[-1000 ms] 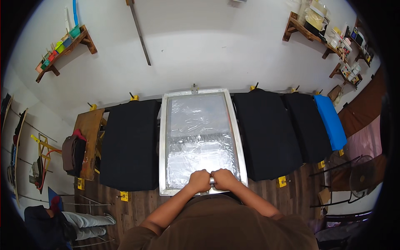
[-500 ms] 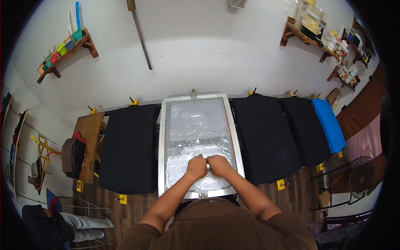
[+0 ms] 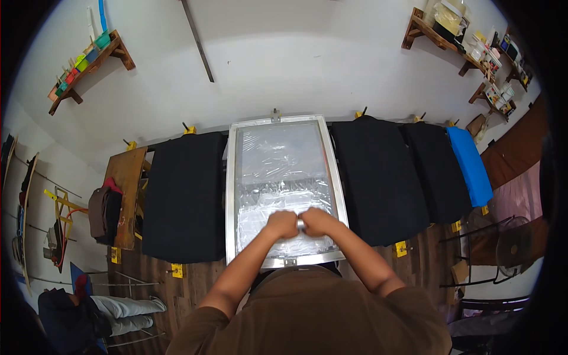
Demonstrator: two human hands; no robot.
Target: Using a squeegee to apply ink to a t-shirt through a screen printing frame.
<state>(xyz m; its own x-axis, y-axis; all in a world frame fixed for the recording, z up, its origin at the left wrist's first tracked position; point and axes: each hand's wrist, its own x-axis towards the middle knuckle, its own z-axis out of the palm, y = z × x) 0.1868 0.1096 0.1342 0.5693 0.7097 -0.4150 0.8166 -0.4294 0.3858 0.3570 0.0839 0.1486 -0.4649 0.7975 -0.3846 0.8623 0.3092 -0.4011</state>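
Side by side, my left hand (image 3: 281, 224) and my right hand (image 3: 318, 221) are closed around a short silver metal bar (image 3: 300, 225). The bar lies over the lower part of a silver-framed screen (image 3: 339, 213), whose surface is covered with wrinkled, shiny clear film (image 3: 278, 148). A metal bracket (image 3: 275, 115) sits at the middle of the frame's far edge, and another (image 3: 290, 261) at its near edge. My fingertips and most of the bar are hidden by the hands.
Black-covered boards (image 3: 183, 195) flank the screen, with a blue board (image 3: 470, 165) at the right end. A wooden board (image 3: 124, 207) carries folded garments (image 3: 103, 210). A person in pale trousers (image 3: 118, 309) is at lower left, near a metal rack. Wall shelves (image 3: 89, 71) hold containers; a fan (image 3: 509, 248) stands right.
My hands have moved away from me, up from the screen's near edge onto the film, still closed on the bar. The whole view has shifted slightly with my head.
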